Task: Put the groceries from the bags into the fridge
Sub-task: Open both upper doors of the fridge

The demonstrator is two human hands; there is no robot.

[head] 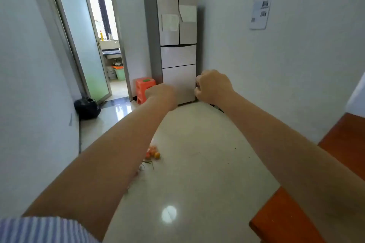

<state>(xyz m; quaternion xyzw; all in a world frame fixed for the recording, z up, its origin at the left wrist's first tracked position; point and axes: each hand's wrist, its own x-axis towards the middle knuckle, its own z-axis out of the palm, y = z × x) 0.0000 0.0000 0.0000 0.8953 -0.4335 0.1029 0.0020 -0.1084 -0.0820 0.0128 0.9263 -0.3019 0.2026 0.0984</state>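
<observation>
A striped blue sleeve is showing at the bottom left corner, and both bare forearms are stretching forward over a glossy pale floor. At the right edge, the corner of an orange-brown wooden counter is jutting in. On the floor, partly behind the left forearm, a small heap of groceries is lying: little orange and red round fruits with a few thin green stems beside them; any bag around them is too blurred to make out.

Farther out, the left hand is curling into a loose fist with nothing visibly in it. The right hand is likewise balling up, knuckles toward the camera, gripping nothing that shows. Both are hanging in the air, apart from each other.

Beyond them, an orange plastic stool is standing just beside the fridge, whose doors and drawers are all sitting closed, with papers stuck on the upper doors. A black bag is slumping against the left wall near an open frosted-glass door. A printed notice is hanging on the right wall.
</observation>
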